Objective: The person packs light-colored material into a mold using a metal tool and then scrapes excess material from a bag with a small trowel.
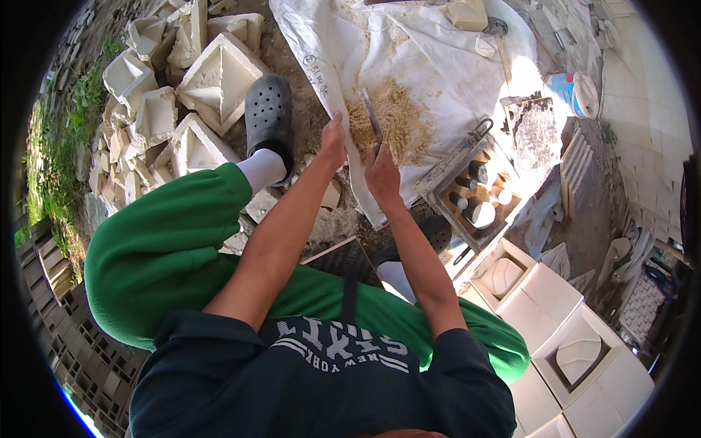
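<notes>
A broad white woven-looking plastic sheet (467, 77) was spread over the dirt, presumably to keep what lay on it clean. Beyond its left edge, a heap of angular off-white hollow blocks (219, 77) sat on the bare ground, apparently piled there to leave the sheet free. At the sheet's near right edge stood a shallow rectangular wooden-looking box (443, 206), its open side up, so that the short round-ended cylinders (480, 214) inside probably stayed gathered within reach. A mound of loose tan granular material (404, 120) lay near the sheet's left edge, just in front of both hands, likely put there for easy reach.

The left hand (334, 144) was mostly curled, thumb extended, at the sheet's left edge; whether it pinched the sheet could not be told. The right hand (382, 175) was closed around the near end of a narrow grey metal blade (371, 113), which pointed away from the body over the mound, a hold that seemed suited to scraping or scooping.
</notes>
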A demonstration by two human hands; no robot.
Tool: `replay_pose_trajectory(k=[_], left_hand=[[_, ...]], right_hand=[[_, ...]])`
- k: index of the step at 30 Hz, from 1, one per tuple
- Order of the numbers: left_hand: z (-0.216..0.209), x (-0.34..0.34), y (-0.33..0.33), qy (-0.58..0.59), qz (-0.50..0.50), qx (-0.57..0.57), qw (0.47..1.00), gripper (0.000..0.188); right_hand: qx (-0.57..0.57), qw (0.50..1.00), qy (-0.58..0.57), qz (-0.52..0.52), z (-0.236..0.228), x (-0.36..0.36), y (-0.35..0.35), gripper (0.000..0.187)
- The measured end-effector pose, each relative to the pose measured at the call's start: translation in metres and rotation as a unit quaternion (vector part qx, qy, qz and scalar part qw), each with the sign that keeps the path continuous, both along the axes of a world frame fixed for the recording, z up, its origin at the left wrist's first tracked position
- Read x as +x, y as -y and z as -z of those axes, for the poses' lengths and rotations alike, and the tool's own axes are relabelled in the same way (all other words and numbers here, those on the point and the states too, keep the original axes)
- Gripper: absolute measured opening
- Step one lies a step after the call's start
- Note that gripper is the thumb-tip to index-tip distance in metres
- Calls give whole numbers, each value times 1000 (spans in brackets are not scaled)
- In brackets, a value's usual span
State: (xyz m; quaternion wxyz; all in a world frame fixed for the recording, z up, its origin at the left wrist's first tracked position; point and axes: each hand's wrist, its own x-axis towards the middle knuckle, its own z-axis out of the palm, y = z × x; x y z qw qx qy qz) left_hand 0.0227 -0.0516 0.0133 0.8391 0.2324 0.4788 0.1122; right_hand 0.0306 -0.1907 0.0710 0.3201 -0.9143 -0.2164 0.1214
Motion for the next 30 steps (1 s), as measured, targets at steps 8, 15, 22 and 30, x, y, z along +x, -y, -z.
replay_pose_trajectory(k=[8, 15, 22, 30], left_hand=[[8, -21, -4, -113, 98, 26, 988, 53], [-1, -23, 19, -192, 76, 46, 977, 54], [19, -31, 18, -165, 110, 140, 970, 45], [-36, -12, 47, -198, 125, 249, 940, 33]], right_hand=[[-72, 997, -26, 30, 26, -40, 4, 37], [-137, 989, -45, -32, 36, -42, 28, 39], [-146, 986, -80, -16, 22, -44, 31, 44], [21, 978, -89, 188, 20, -16, 54, 39]])
